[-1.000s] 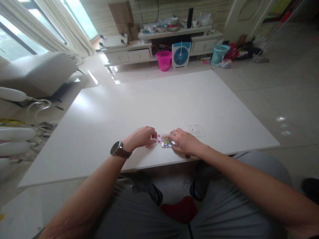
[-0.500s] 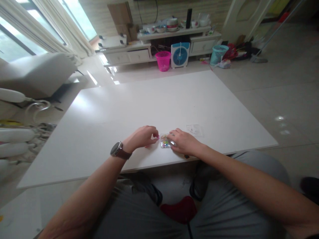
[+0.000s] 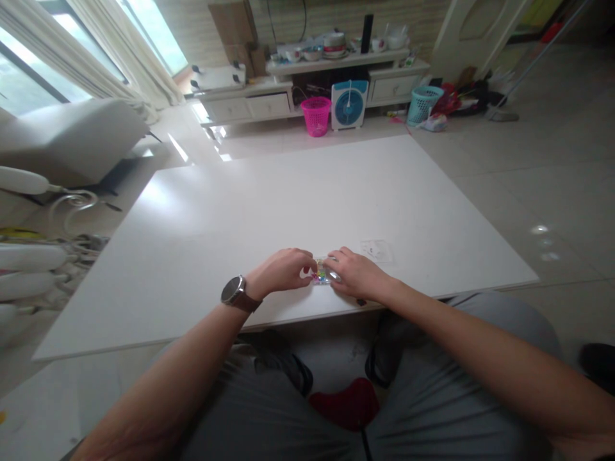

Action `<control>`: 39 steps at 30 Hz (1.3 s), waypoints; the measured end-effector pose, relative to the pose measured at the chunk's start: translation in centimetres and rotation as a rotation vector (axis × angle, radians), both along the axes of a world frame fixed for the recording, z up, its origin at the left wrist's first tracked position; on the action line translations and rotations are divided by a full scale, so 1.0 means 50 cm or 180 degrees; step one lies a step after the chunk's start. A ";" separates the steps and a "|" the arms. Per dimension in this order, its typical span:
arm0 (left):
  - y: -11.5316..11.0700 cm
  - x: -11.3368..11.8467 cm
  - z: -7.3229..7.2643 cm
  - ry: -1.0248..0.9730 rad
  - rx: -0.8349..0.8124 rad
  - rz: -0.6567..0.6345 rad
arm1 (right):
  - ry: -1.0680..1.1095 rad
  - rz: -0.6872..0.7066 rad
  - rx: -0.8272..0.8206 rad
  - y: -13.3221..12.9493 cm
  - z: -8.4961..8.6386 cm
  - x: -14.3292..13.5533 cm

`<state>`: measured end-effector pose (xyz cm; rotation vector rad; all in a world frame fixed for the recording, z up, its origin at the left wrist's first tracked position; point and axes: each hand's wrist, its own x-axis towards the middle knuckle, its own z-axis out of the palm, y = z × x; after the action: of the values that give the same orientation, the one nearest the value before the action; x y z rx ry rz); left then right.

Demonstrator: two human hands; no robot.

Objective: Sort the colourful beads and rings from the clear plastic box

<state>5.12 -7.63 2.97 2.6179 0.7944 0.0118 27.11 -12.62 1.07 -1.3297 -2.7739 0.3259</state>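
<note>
A small clear plastic case (image 3: 321, 277) with bright, many-coloured bits inside lies near the front edge of the white table (image 3: 269, 211). From the right, my right hand (image 3: 356, 272) grips the case, its fingers over the right part. My left hand (image 3: 291, 269) is at the case's left side, thumb and fingertips pinched on a tiny pink piece (image 3: 314, 276). The kind of piece is too small to make out. A watch (image 3: 234, 291) with a brown strap is on my left wrist. Beyond my right hand lies a flat clear plastic packet (image 3: 377, 250).
A small dark object (image 3: 361, 302) lies at the table's front edge, below my right wrist. Past the far edge stand a pink basket (image 3: 316, 118), a blue box fan (image 3: 349, 105) and a low white cabinet (image 3: 269, 105) with dishes on it. White chairs (image 3: 33, 259) are at the left.
My left hand has moved right with the pink piece, from beside the case to over its left edge. My right hand has stayed on the case.
</note>
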 end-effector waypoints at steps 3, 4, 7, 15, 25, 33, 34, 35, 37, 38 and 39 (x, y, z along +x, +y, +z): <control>-0.001 0.002 0.000 0.0028 -0.0009 -0.0032 | -0.0011 0.0005 0.0020 0.001 0.000 -0.001; -0.001 0.001 0.001 0.0033 -0.0002 -0.0027 | -0.0005 0.0001 0.0009 0.001 0.000 -0.001; 0.007 -0.006 0.011 0.0049 0.0043 0.0053 | 0.0014 -0.0006 -0.0033 0.000 -0.001 0.000; 0.037 -0.054 -0.005 0.0514 -0.0398 0.0634 | 0.0000 0.0005 -0.0024 -0.003 0.000 0.002; 0.042 -0.047 -0.047 0.0752 -0.0619 0.0667 | 0.0011 0.0002 -0.0060 -0.002 0.003 0.001; 0.039 -0.049 -0.048 0.0647 -0.0494 0.0613 | 0.0007 0.0005 -0.0066 -0.003 0.004 0.001; 0.038 -0.048 -0.049 0.0638 -0.0478 0.0604 | 0.0006 0.0004 -0.0072 -0.003 0.004 0.001; 0.037 -0.047 -0.049 0.0635 -0.0468 0.0605 | 0.0007 0.0003 -0.0083 -0.003 0.003 0.001; 0.037 -0.045 -0.049 0.0646 -0.0465 0.0625 | 0.0018 -0.0001 -0.0100 -0.002 0.003 0.001; 0.036 -0.044 -0.049 0.0649 -0.0480 0.0634 | 0.0023 0.0000 -0.0100 -0.002 0.003 0.001; 0.036 -0.043 -0.050 0.0643 -0.0501 0.0631 | 0.0022 0.0005 -0.0095 -0.002 0.003 0.001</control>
<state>2.96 -5.81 0.48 2.4085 1.0758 -0.2527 27.18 -12.70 1.21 -1.3301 -2.7753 0.3727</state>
